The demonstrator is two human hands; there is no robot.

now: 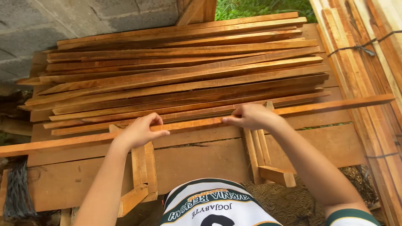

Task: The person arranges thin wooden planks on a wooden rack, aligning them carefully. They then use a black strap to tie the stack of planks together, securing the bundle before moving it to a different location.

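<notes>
**Holding one slat crosswise, both hands on it**

Gripping a long wooden slat [197, 124], the person is keeping it level in front of the stack of slats [184, 75]. Its long axis is running left to right, tilting slightly up toward the right end, across two wooden supports [144, 167]. The left hand [140, 132] is pinching it left of middle; the right hand [251, 117] is closing fingers around it right of middle. Both seem equally near, though the thumbs are partly hiding the grip. Bundled boards [368, 62] are lying alongside at right.
</notes>
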